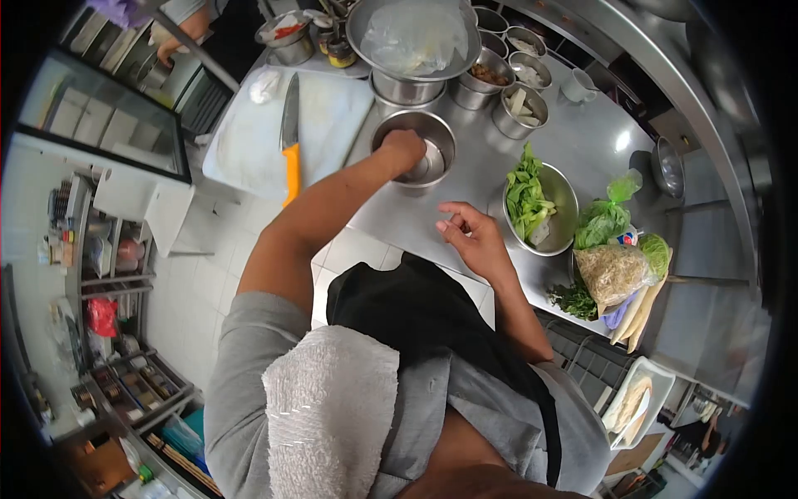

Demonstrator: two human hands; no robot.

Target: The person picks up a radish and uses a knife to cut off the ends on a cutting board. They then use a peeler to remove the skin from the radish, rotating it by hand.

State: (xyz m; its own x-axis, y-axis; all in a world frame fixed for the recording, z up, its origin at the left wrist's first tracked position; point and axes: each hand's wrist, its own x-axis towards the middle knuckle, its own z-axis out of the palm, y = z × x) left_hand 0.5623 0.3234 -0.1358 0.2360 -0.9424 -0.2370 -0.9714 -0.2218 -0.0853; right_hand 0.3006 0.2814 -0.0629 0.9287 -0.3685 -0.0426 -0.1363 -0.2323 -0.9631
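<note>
1. The left hand (406, 150) reaches down into a round metal pot (431, 170), fingers curled towards the inside; whether they pinch anything, I cannot tell.
2. The right hand (472, 237) is open and holds nothing, its fingers loosely bent and apart, near the close edge of the desk (465, 158), between the pot and the bowl of greens.
3. The pot stands on the desk near its close edge, just right of the white cutting board (241, 141).
4. The board lies at the desk's left end. On it are a knife (290, 116), blade pointing away from the person and orange handle reaching the board's close edge, and a small white lump (264, 86) near the far left corner.
5. Beyond the pot, a wide metal bowl (359, 41) holding a clear plastic bag (420, 33) sits on another metal vessel (407, 90).
6. To the right of these stand small metal containers (519, 125) of food, with a white mug (576, 86) beside them.
7. A metal bowl (565, 187) with leafy greens (525, 200) is near the close edge; bagged produce (611, 270) and long pale roots (642, 314) lie by the close right corner.
8. Another person's hand (170, 51) shows at upper left, well apart.
</note>
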